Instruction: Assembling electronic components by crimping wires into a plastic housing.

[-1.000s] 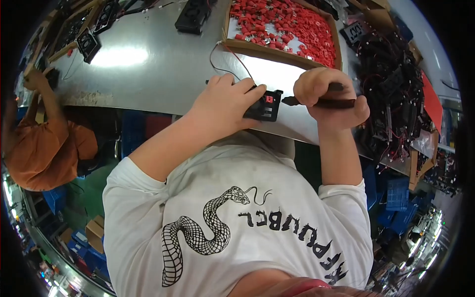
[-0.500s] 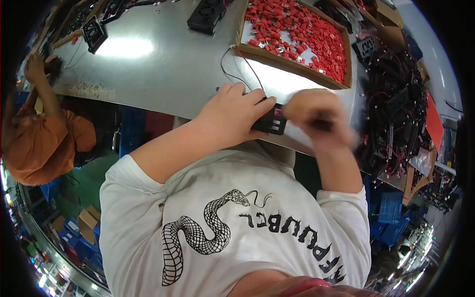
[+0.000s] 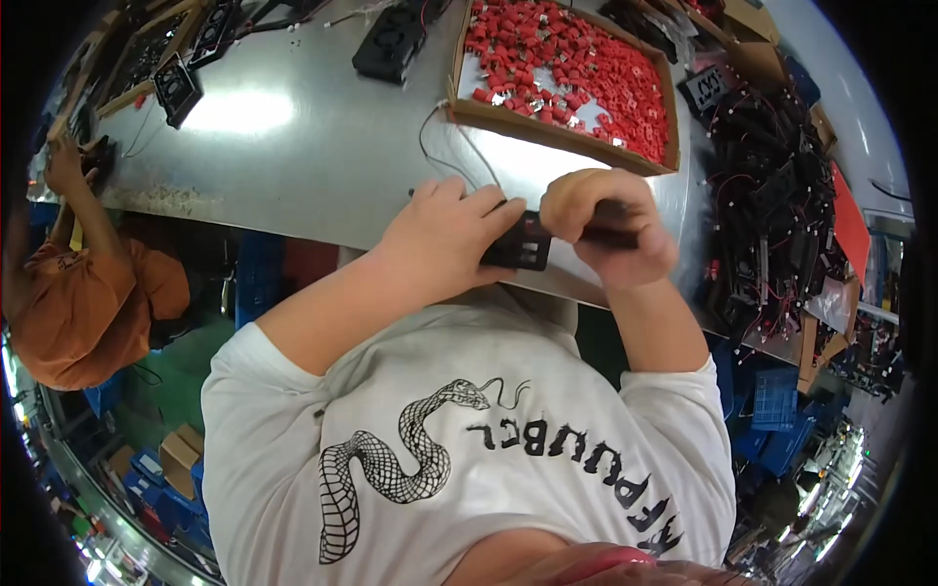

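Observation:
My left hand [image 3: 440, 232] is closed over a black fan housing [image 3: 525, 256] at the table's near edge, its fingers across the top and the thumb along the near side. Two thin wires run from the housing toward the cardboard tray. At the housing's right end, my right hand [image 3: 591, 220] makes a fist around a dark tool [image 3: 616, 223]. Only part of that tool shows, so its exact kind is unclear. A spot of red shows on the housing beside the right fist.
Beyond my hands, a cardboard tray [image 3: 557, 132] holds many small red parts. Another black fan unit [image 3: 388, 49] lies left of it. Black wired assemblies [image 3: 772, 205] are heaped at the right. A person in orange [image 3: 98, 293] works at the far left.
The right hand, smeared by motion before, now appears sharper and still grips the dark tool by the housing. Table items have shifted slightly left in the view. My left hand keeps its hold.

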`<action>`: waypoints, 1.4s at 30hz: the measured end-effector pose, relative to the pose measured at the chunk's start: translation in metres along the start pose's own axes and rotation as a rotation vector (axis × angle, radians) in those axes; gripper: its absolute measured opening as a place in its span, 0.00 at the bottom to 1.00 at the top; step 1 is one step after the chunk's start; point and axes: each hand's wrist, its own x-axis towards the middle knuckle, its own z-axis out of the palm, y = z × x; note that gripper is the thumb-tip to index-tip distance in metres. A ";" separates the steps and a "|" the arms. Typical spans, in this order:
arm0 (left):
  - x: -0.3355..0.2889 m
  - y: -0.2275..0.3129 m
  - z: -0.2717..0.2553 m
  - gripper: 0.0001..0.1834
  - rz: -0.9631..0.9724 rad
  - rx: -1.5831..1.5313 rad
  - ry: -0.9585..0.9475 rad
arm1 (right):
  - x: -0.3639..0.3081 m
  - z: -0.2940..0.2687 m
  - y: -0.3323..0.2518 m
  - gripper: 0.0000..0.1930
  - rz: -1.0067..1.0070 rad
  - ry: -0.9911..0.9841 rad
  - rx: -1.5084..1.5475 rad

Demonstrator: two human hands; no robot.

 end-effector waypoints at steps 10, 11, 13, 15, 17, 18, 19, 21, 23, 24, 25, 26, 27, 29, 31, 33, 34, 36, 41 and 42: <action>0.005 -0.001 -0.003 0.36 -0.030 0.008 -0.085 | -0.010 -0.004 0.003 0.38 0.011 -0.104 -0.041; 0.000 0.001 0.000 0.37 -0.028 0.009 -0.048 | -0.009 -0.003 -0.003 0.38 -0.147 -0.107 0.037; -0.002 0.003 0.001 0.37 -0.015 0.003 -0.008 | -0.013 0.000 -0.017 0.39 -0.338 -0.022 0.146; -0.002 0.006 0.003 0.38 -0.064 0.039 0.006 | -0.023 -0.001 -0.010 0.40 -0.391 0.104 0.197; -0.006 0.010 0.006 0.39 -0.074 0.046 0.014 | -0.035 0.003 0.006 0.39 -0.334 0.236 0.172; -0.006 0.012 0.007 0.39 -0.080 0.057 0.029 | -0.040 0.005 0.011 0.39 -0.282 0.364 0.142; -0.005 0.013 0.008 0.39 -0.083 0.055 0.024 | -0.042 0.005 0.015 0.38 -0.279 0.374 0.161; -0.005 0.014 0.006 0.40 -0.094 0.080 0.006 | -0.044 0.009 0.017 0.38 -0.275 0.385 0.171; -0.005 0.016 0.006 0.40 -0.094 0.094 -0.003 | -0.044 0.012 0.019 0.37 -0.277 0.393 0.181; -0.005 0.016 0.006 0.40 -0.095 0.111 -0.004 | -0.044 0.013 0.019 0.37 -0.265 0.413 0.172; -0.005 0.016 0.007 0.40 -0.093 0.111 -0.006 | -0.044 0.014 0.020 0.37 -0.253 0.433 0.164; -0.005 0.016 0.008 0.40 -0.095 0.115 -0.009 | -0.044 0.014 0.020 0.37 -0.253 0.432 0.167; -0.006 0.016 0.009 0.41 -0.096 0.119 -0.012 | -0.045 0.014 0.020 0.37 -0.251 0.418 0.169; -0.006 0.016 0.008 0.41 -0.096 0.120 -0.010 | -0.045 0.014 0.020 0.37 -0.248 0.404 0.172; -0.007 0.017 0.007 0.41 -0.095 0.120 -0.008 | -0.047 0.013 0.023 0.37 -0.254 0.399 0.148; -0.006 0.017 0.006 0.41 -0.101 0.095 -0.014 | -0.046 0.009 0.025 0.37 -0.290 0.322 0.151; -0.007 0.018 0.005 0.41 -0.102 0.096 -0.012 | -0.045 0.006 0.027 0.37 -0.325 0.246 0.155; -0.007 0.017 0.005 0.41 -0.097 0.108 -0.039 | -0.046 -0.004 0.033 0.39 -0.346 0.193 0.226; -0.007 0.015 0.007 0.40 -0.098 0.102 -0.012 | -0.047 0.000 0.030 0.40 -0.271 0.252 0.233; -0.006 0.016 0.007 0.40 -0.096 0.106 -0.008 | -0.047 -0.002 0.031 0.41 -0.297 0.220 0.257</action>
